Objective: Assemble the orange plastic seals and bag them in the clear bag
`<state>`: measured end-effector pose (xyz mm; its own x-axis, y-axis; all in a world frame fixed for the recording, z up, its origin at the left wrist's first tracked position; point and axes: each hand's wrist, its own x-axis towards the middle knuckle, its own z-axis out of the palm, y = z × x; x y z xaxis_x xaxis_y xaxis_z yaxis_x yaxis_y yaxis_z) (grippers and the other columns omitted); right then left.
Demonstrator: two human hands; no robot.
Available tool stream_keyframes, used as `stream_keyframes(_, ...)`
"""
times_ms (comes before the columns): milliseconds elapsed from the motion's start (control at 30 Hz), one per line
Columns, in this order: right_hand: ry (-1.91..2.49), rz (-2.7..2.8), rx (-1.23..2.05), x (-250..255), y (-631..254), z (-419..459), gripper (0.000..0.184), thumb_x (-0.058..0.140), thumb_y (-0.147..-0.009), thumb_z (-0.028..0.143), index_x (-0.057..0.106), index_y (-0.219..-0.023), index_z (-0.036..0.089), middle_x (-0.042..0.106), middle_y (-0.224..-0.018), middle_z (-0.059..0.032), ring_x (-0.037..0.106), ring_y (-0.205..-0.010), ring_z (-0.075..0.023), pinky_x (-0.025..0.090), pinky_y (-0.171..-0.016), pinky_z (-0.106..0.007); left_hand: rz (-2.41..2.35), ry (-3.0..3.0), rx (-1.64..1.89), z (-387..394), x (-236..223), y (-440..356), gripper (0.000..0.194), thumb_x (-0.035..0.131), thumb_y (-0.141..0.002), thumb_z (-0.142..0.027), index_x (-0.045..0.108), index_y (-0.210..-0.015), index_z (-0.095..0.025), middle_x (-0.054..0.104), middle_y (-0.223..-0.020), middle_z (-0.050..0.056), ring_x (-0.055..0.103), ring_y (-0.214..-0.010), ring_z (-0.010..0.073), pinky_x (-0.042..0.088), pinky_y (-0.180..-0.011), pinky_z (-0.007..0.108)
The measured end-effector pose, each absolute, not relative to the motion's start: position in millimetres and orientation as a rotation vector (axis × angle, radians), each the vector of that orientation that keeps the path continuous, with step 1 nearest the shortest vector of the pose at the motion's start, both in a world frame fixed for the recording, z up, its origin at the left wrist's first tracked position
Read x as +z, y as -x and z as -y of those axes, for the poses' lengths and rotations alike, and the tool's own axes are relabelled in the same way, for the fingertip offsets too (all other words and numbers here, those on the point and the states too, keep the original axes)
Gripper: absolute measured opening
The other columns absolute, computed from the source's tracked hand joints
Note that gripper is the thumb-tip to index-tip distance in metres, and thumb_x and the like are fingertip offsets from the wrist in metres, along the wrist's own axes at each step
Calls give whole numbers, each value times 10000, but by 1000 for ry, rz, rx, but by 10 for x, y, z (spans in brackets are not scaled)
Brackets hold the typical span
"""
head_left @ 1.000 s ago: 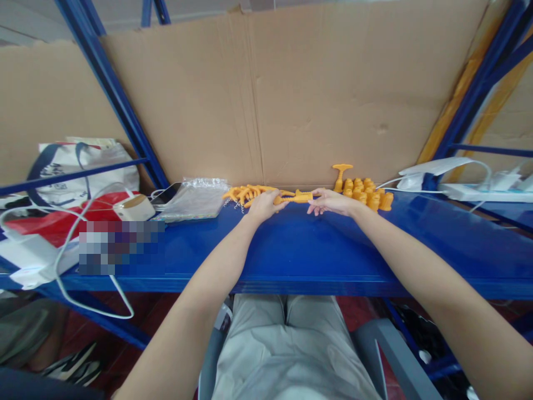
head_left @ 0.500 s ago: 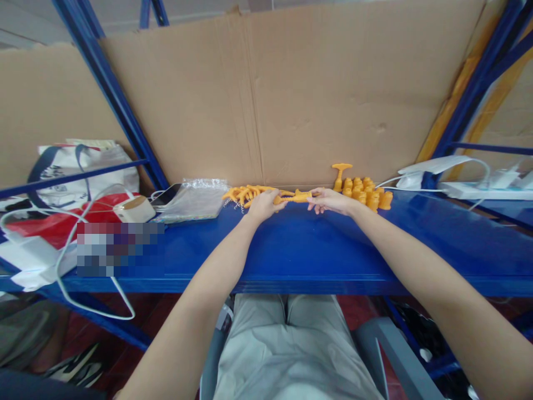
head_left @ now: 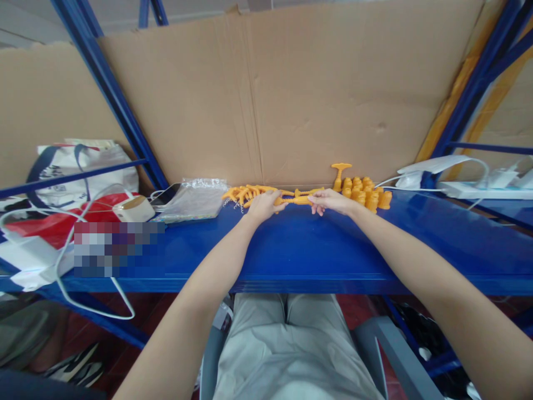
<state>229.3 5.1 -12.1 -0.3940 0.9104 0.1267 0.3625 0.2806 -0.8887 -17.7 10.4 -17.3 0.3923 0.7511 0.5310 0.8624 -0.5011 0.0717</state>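
Both hands meet over the far part of the blue table. My left hand (head_left: 265, 205) is closed on one end of a yellow plastic corkscrew (head_left: 300, 200), right beside a pile of yellow T-handled corkscrews (head_left: 244, 194) with bare metal spirals. Fingertips of my right hand (head_left: 331, 201) pinch the other end of the same piece. Whether it is one part or two joined is too small to tell. Just behind it lies another yellow piece (head_left: 308, 192). To the right, several yellow hollow bases (head_left: 364, 191) stand in rows, and an upright T-handled corkscrew (head_left: 340, 175) rises next to them.
Clear plastic bags (head_left: 194, 200) and a phone (head_left: 169, 195) lie left of the pile. Further left are a white charger (head_left: 134, 210), cables and a cloth bag (head_left: 89, 175). A power strip (head_left: 470, 190) sits at the right. Cardboard (head_left: 325, 94) walls off the back.
The yellow piece between my hands has shifted or turned slightly, and the piece behind it now shows separately. My right fingers have moved a little; the left hand stays in place.
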Motion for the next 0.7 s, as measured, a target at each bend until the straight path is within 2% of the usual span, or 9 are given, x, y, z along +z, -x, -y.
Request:
stream_keyframes(133,1185,1821,1129,-128,-2251,-52,497,564,-940,572,606,-682,149,651,-531,-65,520,-404,-92,370,-392,-205,1438,2434,-772,-93,-169,167,304,688,-873,-412,665,-1098,-209,727,-1136,99,675,-1073,253,520,-864,311)
stream_keyframes(233,1228,1804,1136,-90,-2258,-42,504,501,-972,568,618,-729,141,679,-586,-87,538,-413,-94,354,-376,-201,1454,2443,-828,-107,-170,166,297,690,-873,-397,674,-1094,-198,730,-1128,109,677,-1071,260,517,-870,317)
stream_keyframes(300,1207,1826,1136,-61,-2292,-40,413,567,-950,535,645,-851,142,727,-711,-92,587,-473,-97,392,-408,-194,1450,2438,-854,-130,-175,176,287,679,-879,-393,677,-1085,-193,738,-1106,108,679,-1060,262,515,-869,322)
stream_keyframes(367,1146,1852,1101,-46,-2335,-50,317,717,-869,437,638,-1019,168,749,-853,-69,632,-553,-99,442,-463,-190,1445,2425,-857,-154,-182,192,284,669,-881,-402,678,-1072,-193,748,-1067,98,684,-1034,257,514,-850,315)
stream_keyframes(433,1095,1873,1044,-52,-2365,-69,420,818,-770,319,606,-1112,198,743,-918,-38,647,-596,-95,467,-504,-191,1448,2415,-848,-168,-187,206,289,670,-876,-414,678,-1062,-193,752,-1036,89,688,-1008,251,513,-829,305)
stream_keyframes(467,1084,1881,1020,-61,-2372,-81,449,834,-742,285,600,-1115,200,739,-909,-25,643,-593,-92,466,-509,-192,1448,2411,-844,-168,-187,209,292,673,-872,-418,678,-1060,-194,752,-1033,87,688,-1004,250,513,-823,302)
stream_keyframes(533,1081,1900,1002,-81,-2371,-97,394,825,-741,278,607,-1056,189,733,-851,-14,628,-573,-89,456,-511,-197,1440,2407,-835,-156,-185,206,295,676,-869,-421,676,-1065,-201,750,-1053,88,685,-1016,250,512,-824,301)
stream_keyframes(633,1096,1920,1014,-93,-2351,-92,263,783,-789,331,626,-925,170,731,-764,-24,616,-558,-97,449,-523,-209,1427,2407,-811,-124,-174,188,288,675,-873,-418,673,-1065,-204,744,-1086,95,680,-1040,254,512,-834,305)
stream_keyframes(700,1098,1931,1032,-83,-2339,-71,246,756,-819,375,639,-852,161,728,-730,-35,612,-553,-100,446,-533,-214,1421,2412,-799,-107,-167,177,287,676,-875,-415,672,-1065,-200,743,-1089,100,681,-1041,254,513,-838,307)
